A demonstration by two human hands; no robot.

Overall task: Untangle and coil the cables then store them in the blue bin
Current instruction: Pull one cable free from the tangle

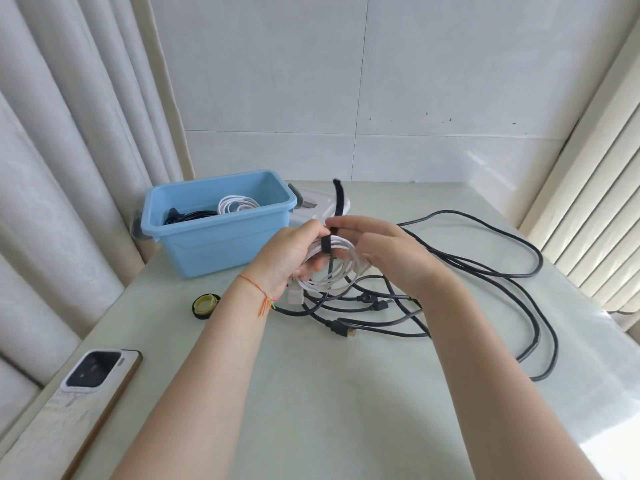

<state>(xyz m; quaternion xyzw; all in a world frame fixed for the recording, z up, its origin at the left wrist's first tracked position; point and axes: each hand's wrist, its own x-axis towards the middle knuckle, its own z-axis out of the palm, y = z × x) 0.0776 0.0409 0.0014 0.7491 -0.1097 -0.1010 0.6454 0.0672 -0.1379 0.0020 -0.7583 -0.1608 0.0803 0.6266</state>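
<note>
Phone (88,386) lies face down at the near left edge of the bench (329,410). Farther in, a small roll of black tape (206,305) with a yellow core sits left of the forearms.

Both hands are raised above mid-bench. Left hand (294,256) grips a coiled white cable (332,268), fingers curled through the loops. Right hand (377,249) pinches a black strap (335,216) at the top of the coil; one band of it is wrapped around the strands, and its free tail stands upright.

Under and right of the hands, black cables (485,271) sprawl loose across the bench, plugs near the middle, still tangled.

Behind, left of centre, the blue bin (221,230) holds one white coil and a dark bundle. A white object lies just beyond the bin's right end; what it is cannot be told.

Step in hand, by judgement: binding the white coil. Next move calls for pulling the tail snug, pressing it closed on itself without letting the loops spring, then carrying the coil left and back into the bin. Black cables remain to be sorted.
</note>
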